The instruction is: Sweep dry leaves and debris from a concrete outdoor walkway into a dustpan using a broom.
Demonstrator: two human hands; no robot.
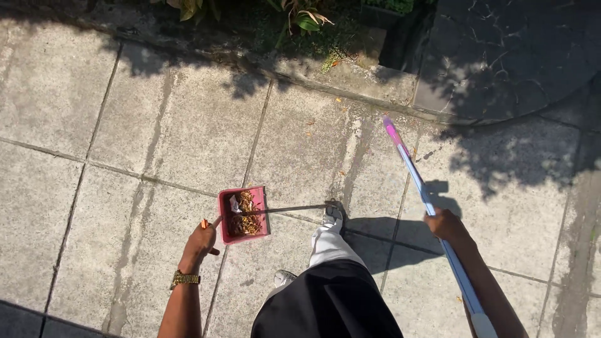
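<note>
My left hand (201, 241) grips the orange handle of a pink dustpan (243, 215), held level above the paving. The pan carries dry brown leaves and a scrap of white litter. My right hand (446, 225) is closed around the long shaft of a broom (418, 181), blue-white with a pink far end, slanting away toward the raised kerb. The broom's head is out of sight. My legs in light trousers and grey shoes show between the two hands.
Large concrete paving slabs (156, 131) cover the ground, with dark joints. A kerb (350, 87) and a planted bed with green leaves (300, 19) lie ahead. A dark cracked round slab (513, 56) sits at the upper right. A few leaf bits lie near the kerb.
</note>
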